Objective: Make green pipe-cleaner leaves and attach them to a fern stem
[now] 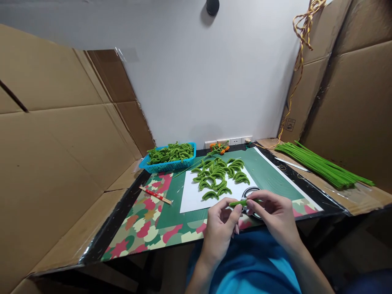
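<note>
Near the table's front edge, my left hand (pixel 221 222) and my right hand (pixel 272 212) face each other and pinch a short green fuzzy piece (pixel 237 203) between thumbs and fingers. Scissors (pixel 251 190) with dark handles lie just behind and under my right hand, partly hidden by it. Beyond my hands, many curved green fuzzy pieces (pixel 214 175) are spread in a loose group on a white sheet of paper (pixel 190 201).
A blue basket (pixel 171 166) heaped with green pieces stands at the back left. Wrapped chopsticks (pixel 155 195) lie at left. Orange flowers (pixel 219 148) rest at the back. Long green stems (pixel 324 164) and a white blade-like strip (pixel 292 164) lie right. Cardboard walls (pixel 55 163) flank the table.
</note>
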`<state>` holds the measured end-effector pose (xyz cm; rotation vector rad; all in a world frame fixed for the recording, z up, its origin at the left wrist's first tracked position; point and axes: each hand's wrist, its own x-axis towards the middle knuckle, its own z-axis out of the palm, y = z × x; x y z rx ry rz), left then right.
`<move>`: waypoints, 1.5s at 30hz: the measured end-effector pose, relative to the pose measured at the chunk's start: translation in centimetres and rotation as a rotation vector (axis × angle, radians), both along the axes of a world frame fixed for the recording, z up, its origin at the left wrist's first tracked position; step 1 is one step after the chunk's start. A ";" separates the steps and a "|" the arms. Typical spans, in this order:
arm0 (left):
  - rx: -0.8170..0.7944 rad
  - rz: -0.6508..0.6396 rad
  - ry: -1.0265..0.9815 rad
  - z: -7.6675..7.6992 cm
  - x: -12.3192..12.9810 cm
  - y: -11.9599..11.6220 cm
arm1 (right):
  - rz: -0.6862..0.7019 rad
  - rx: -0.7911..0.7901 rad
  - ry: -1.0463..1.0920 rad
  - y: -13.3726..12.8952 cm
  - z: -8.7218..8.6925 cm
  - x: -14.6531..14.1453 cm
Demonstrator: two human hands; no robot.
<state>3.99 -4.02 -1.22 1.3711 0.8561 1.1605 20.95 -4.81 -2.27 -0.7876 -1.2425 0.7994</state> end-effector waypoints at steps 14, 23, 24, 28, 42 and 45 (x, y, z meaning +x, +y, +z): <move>-0.046 -0.027 -0.074 -0.1 0.1 0.1 | 0.042 0.094 -0.174 -0.1 0.0 0.3; -0.074 -0.054 -0.078 -0.6 -0.2 0.4 | 0.023 0.150 -0.199 -0.3 0.1 -0.1; -0.073 -0.041 -0.080 -0.6 -0.2 0.5 | 0.032 0.148 -0.199 -0.3 0.1 0.0; -0.093 -0.004 -0.150 -0.3 0.0 0.6 | 0.010 0.154 -0.202 -0.2 -0.1 0.4; -0.064 0.410 -0.425 0.9 -1.5 0.0 | -0.049 -0.028 -0.641 0.3 -0.1 4.1; -0.012 0.414 -0.430 1.5 -2.2 0.0 | 0.022 -0.088 -0.790 0.3 -0.3 5.5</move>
